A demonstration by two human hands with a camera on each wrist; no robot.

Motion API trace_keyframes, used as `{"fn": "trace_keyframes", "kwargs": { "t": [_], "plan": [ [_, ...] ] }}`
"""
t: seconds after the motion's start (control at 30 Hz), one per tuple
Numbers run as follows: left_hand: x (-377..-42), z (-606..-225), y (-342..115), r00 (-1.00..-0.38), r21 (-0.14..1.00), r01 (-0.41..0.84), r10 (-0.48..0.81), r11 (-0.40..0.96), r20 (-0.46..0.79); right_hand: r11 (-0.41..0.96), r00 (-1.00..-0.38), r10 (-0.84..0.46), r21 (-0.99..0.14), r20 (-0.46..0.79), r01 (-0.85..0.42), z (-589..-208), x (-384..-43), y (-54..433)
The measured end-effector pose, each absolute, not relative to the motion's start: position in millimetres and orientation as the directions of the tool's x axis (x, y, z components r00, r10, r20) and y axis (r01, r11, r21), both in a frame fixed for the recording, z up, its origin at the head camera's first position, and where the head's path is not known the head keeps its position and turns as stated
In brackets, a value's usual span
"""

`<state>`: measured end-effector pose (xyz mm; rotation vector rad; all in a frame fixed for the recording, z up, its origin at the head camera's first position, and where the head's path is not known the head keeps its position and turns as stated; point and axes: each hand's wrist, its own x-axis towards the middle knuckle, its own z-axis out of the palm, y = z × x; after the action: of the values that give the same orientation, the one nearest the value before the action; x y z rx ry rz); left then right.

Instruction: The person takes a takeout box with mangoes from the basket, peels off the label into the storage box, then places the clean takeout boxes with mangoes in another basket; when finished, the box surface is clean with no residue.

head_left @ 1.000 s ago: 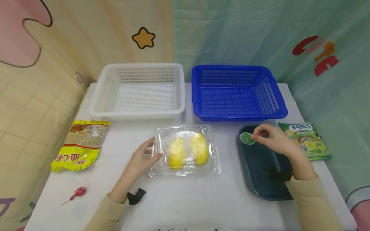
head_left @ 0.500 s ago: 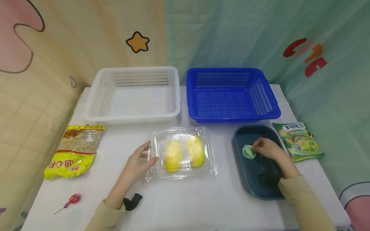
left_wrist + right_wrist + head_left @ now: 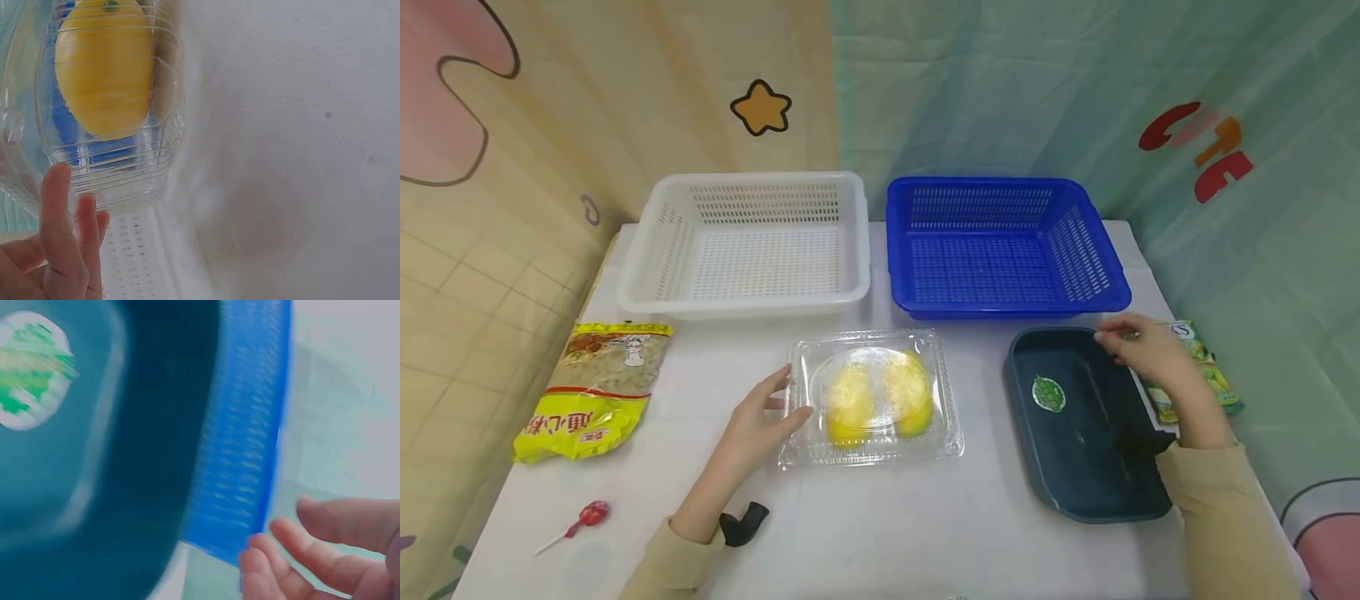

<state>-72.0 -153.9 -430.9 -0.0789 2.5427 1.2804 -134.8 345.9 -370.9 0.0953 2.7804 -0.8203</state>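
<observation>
A clear plastic clamshell box [image 3: 871, 398] with two yellow lemon-like fruits inside stands mid-table. My left hand [image 3: 758, 419] rests at its left edge, fingers and thumb fairly straight. In the left wrist view, fingertips touch the ridged box wall below one yellow fruit [image 3: 103, 62]. A round green-and-white label [image 3: 1048, 394] lies on the floor of the dark teal tray [image 3: 1026, 450] to the right. My right hand [image 3: 1150, 350] is over that tray's far right corner. Its fingers are loosely bent and hold nothing in the right wrist view.
Behind stand a white basket [image 3: 745, 306] and a blue basket [image 3: 1007, 305]. A yellow pasta bag [image 3: 595, 392] and a red lollipop [image 3: 593, 513] lie at left. A green Fox's candy bag [image 3: 1221, 385] lies right, partly behind the right hand. A black piece [image 3: 745, 523] shows by the left cuff.
My right hand lowered the round label into the teal tray, let it go, then moved back and to the right. My left hand stayed at the box.
</observation>
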Motion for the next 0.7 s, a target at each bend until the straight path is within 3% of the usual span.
{"fn": "trace_keyframes", "kwargs": {
  "t": [0.2, 0.4, 0.7],
  "plan": [
    [-71.5, -434.9, -151.8, -0.958, 0.785, -0.181, 0.076, 0.592, -0.278, 0.836, -0.988, 0.123, -0.526, -0.097, 0.156, -348.1, -162.5, 358.9],
    [-71.0, -438.2, -147.4, -0.959, 0.790, -0.196, 0.055, 0.581, -0.278, 0.757, -0.952, 0.251, -0.578, -0.174, 0.305, -353.9, -189.9, 364.7],
    [-70.2, -438.9, -144.0, -0.965, 0.791, -0.190, 0.040, 0.581, -0.261, 0.571, -0.883, 0.338, -0.675, -0.326, 0.467, -375.1, -211.9, 372.3]
  ]
}}
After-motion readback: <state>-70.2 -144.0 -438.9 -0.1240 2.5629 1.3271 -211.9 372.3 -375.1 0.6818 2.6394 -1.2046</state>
